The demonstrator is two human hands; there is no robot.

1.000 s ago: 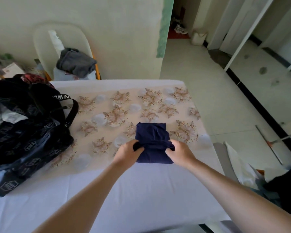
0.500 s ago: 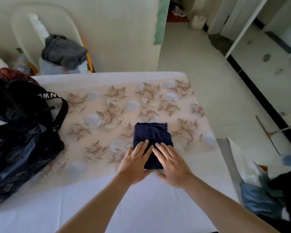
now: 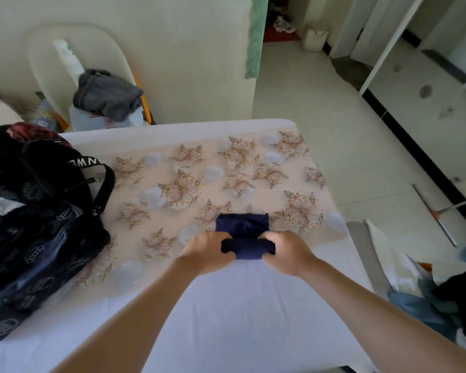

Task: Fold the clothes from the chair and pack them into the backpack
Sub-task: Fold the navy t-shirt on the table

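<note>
left hand (image 3: 206, 249): near-left edge of navy cloth (image 3: 244, 235) is gripped, fingers curled | right hand (image 3: 285, 250): near-right edge is gripped | cloth: laid on table (image 3: 226, 319), right of backpack (image 3: 33, 224)

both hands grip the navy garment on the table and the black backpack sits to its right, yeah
Not quite: the head view shows the black backpack on the left of the navy garment. The left hand and right hand do grip it on the table.
</note>
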